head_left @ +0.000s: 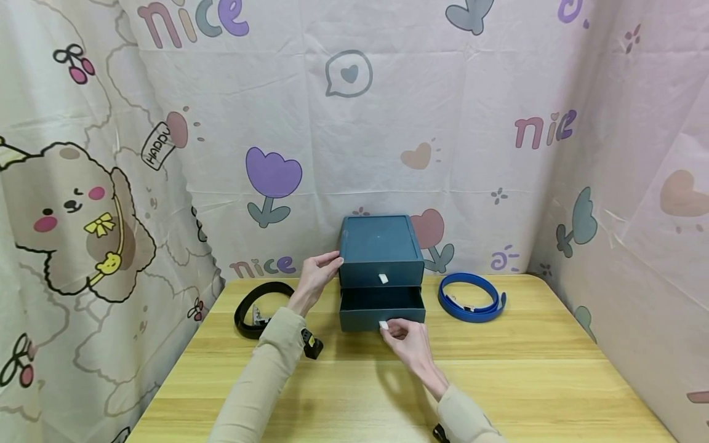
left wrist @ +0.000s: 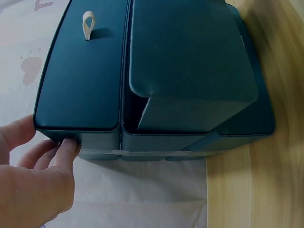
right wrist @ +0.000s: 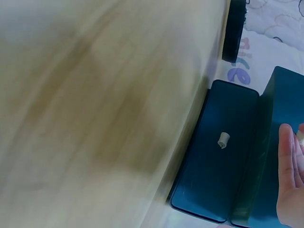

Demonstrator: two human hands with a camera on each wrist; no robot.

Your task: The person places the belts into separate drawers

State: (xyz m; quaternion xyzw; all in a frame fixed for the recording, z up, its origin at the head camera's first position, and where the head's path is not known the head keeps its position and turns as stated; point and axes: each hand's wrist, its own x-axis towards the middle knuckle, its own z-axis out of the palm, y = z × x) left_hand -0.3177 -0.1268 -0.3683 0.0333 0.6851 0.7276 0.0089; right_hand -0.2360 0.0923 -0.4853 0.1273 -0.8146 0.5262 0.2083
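A dark teal drawer box (head_left: 381,240) stands at the back of the wooden table. Its middle drawer (head_left: 354,321) is pulled out; the inside that shows is bare. My right hand (head_left: 411,343) pinches that drawer's white pull tab (head_left: 383,325) between thumb and fingers. At the box's upper left front corner, my left hand (head_left: 314,280) holds on with bent fingers against the side, seen closer in the left wrist view. The top drawer (left wrist: 83,76) is closed, its loop tab sticking out. Below, the closed bottom drawer (right wrist: 213,152) shows in the right wrist view.
Left of the box, partly behind my left arm, lies a coiled black belt (head_left: 244,317). A coiled blue belt (head_left: 472,315) lies to the right. Printed curtains (head_left: 354,141) hang close behind the box and along both sides of the table (head_left: 498,375).
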